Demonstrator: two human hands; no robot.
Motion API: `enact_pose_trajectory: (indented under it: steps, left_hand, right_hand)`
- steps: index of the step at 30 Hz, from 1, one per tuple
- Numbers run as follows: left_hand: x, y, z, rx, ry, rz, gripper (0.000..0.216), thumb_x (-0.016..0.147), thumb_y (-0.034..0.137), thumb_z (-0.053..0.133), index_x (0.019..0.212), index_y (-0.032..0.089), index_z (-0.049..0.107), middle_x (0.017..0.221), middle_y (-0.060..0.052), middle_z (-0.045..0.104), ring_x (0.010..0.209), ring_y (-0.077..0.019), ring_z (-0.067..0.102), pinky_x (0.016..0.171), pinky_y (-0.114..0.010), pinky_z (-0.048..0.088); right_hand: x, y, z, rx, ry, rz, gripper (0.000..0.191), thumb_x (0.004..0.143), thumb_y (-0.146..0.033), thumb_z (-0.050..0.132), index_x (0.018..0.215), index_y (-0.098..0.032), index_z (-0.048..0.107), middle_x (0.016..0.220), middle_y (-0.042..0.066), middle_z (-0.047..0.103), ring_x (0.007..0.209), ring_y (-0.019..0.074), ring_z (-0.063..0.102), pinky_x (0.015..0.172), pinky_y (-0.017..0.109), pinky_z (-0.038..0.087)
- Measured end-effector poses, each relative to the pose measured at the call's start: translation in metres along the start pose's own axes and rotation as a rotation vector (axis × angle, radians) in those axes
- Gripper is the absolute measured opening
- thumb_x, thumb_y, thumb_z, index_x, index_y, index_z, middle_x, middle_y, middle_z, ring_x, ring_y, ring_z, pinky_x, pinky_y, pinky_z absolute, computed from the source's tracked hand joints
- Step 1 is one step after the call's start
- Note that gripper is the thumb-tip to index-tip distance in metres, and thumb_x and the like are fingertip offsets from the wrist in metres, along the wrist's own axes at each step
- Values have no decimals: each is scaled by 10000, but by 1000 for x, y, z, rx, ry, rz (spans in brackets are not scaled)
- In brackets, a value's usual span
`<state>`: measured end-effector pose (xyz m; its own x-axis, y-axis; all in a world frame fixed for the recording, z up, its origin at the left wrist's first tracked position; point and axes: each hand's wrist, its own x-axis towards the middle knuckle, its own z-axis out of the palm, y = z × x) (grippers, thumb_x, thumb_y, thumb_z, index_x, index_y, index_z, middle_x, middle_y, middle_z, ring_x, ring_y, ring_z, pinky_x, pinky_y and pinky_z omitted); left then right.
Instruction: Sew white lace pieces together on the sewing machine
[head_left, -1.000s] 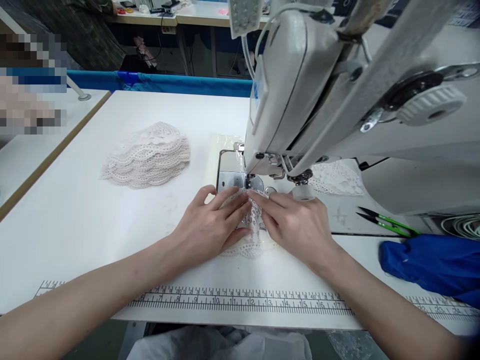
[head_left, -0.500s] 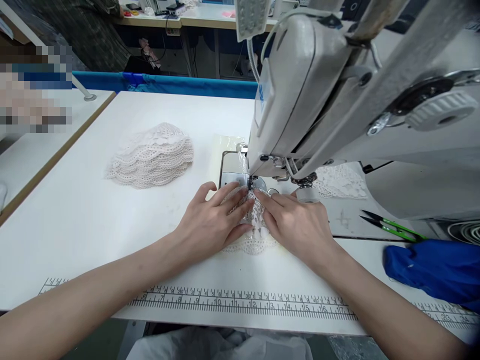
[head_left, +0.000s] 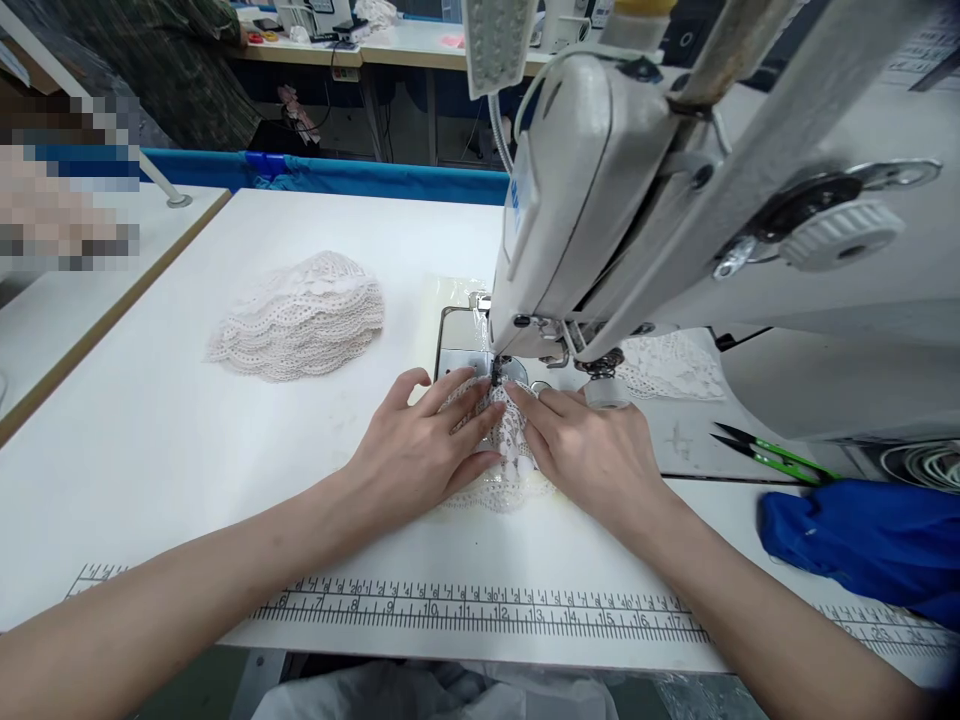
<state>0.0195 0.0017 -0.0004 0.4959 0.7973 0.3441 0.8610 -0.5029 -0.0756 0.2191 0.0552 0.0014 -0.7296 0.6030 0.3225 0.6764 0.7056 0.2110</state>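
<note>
A piece of white scalloped lace (head_left: 510, 440) lies under the needle and presser foot (head_left: 496, 370) of a sewing machine (head_left: 592, 190). My left hand (head_left: 420, 435) rests flat on the lace's left side, fingers spread and tips close to the presser foot. On the other side, my right hand (head_left: 592, 440) lies with its index finger stretched toward the foot, pressing the lace down. Its outer fingers are partly hidden under the machine head. Neither hand grips the lace; both rest upon it.
A stack of lace pieces (head_left: 300, 318) lies on the white table at the left. More lace (head_left: 670, 365) sits behind the needle area at the right. Green thread snips (head_left: 776, 455) and a blue cloth (head_left: 862, 545) lie at the right. A printed ruler (head_left: 465, 608) runs along the front edge.
The camera view has shifted slightly, so the machine appears a little farther left. My hands stay in nearly the same place on the lace.
</note>
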Motion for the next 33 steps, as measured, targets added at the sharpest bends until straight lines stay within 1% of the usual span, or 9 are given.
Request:
enact_pose_trajectory:
  steps: [4,9,16,20,25,27,29,33]
  left_hand:
    - [1,1,-2,13,10,2,381,1003,413,380,1257,206,575,1284,-57,625,1277,-226,487,949,-413,343]
    - [1,2,-1,24,34,3,378,1002,412,387,1248,203,583,1272,-48,634,1258,-218,503,934,-403,345]
    - [1,4,1,37,51,-3,370,995,412,402,1235,205,594,1253,-53,646,1245,-220,512,928,-393,346]
    - [2,4,0,38,52,-5,366,993,407,411,1221,197,607,1239,-57,654,1228,-224,525,928,-393,347]
    - [1,4,-1,15,8,-8,377,990,403,417,1259,198,583,1282,-70,625,1263,-234,495,938,-405,352]
    - [1,3,-2,6,10,-10,369,981,396,439,1255,199,587,1273,-72,631,1250,-245,504,933,-404,357]
    - [1,3,-3,2,14,-12,363,977,395,447,1246,202,594,1265,-72,635,1239,-248,510,929,-399,361]
    - [2,2,-3,7,13,-12,374,995,407,396,1240,203,592,1277,-64,628,1249,-228,500,938,-398,354]
  right_hand:
    - [0,1,1,-14,26,-8,395,859,-104,455,1184,-182,666,628,-10,700,502,111,539,589,306,263]
    - [-1,1,2,-26,36,-12,407,840,-91,468,1186,-176,664,594,-23,683,482,109,527,600,308,278]
    - [-1,1,3,-16,6,-3,433,837,-76,455,1210,-178,650,710,17,725,549,115,567,631,301,308]
    - [0,1,2,-20,-10,-5,446,838,-78,448,1225,-183,643,693,16,722,542,118,562,629,299,311]
    - [0,1,0,-20,-49,13,448,842,-91,454,1234,-201,640,662,15,711,540,124,568,606,298,296]
    - [0,1,-1,-30,-60,14,445,838,-92,460,1227,-204,644,647,12,705,539,127,569,598,300,287]
    - [-1,1,-1,-46,-57,4,443,830,-90,471,1218,-205,650,653,10,708,538,128,571,591,301,279]
    - [-1,1,-2,-73,-24,-9,424,821,-94,498,1198,-197,663,667,8,715,530,133,578,594,300,278]
